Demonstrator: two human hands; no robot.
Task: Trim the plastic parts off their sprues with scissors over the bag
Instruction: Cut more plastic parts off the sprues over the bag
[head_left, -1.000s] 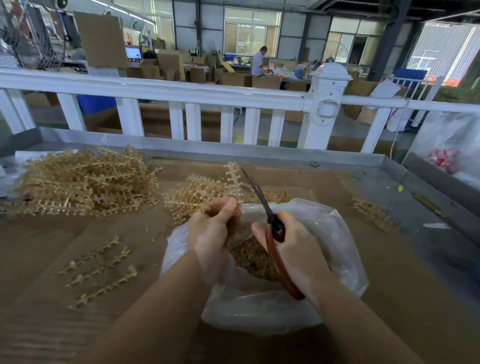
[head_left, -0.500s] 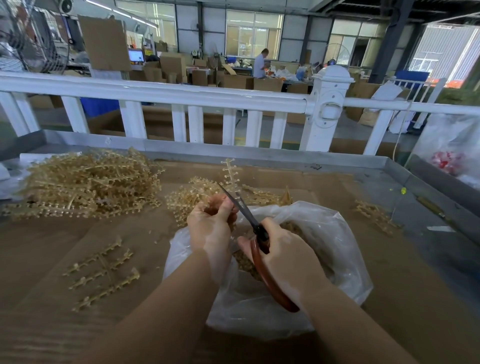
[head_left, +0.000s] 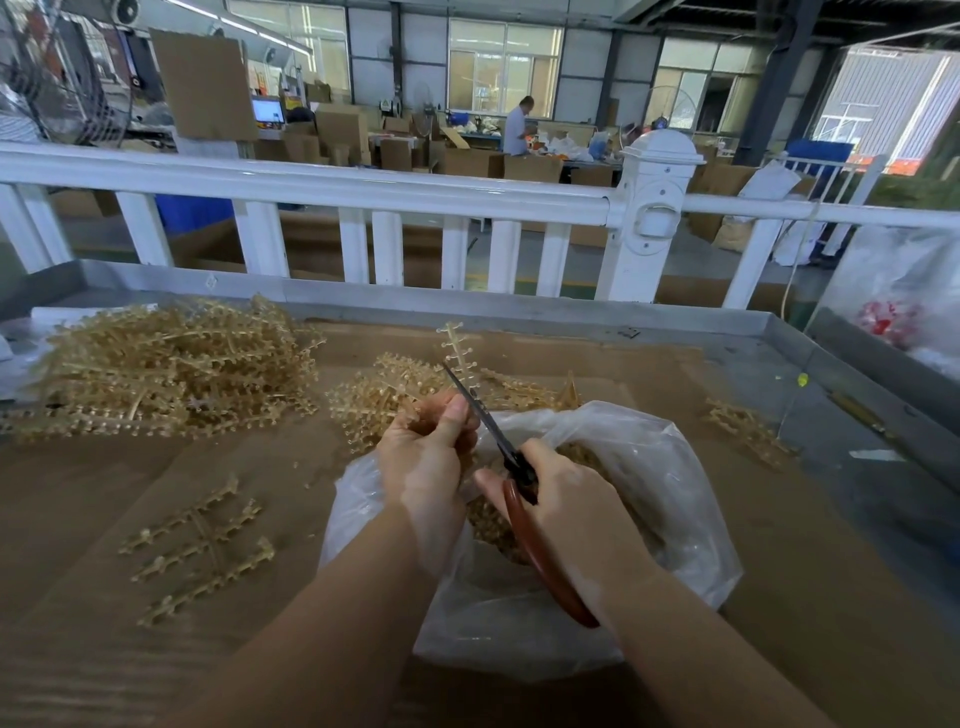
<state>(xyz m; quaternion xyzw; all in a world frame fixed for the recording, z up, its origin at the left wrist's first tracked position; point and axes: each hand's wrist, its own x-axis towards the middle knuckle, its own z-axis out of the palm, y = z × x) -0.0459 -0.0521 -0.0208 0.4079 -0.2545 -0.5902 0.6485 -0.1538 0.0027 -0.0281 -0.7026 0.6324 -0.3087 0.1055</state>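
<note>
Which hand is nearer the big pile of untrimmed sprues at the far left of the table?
Left. The left hand sits right of the sprue pile, apart from it; the right hand, gripping the scissors, is farther right over the bag.

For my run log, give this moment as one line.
step: trimming | left hand: holds sprue | right hand: grips scissors | bag: open below

I noted the clear plastic bag (head_left: 649, 519) lay on the brown cardboard-covered table (head_left: 779, 597), right of the loose tan sprue (head_left: 200, 545), before the tangled tan sprue heap (head_left: 166, 369).
</note>
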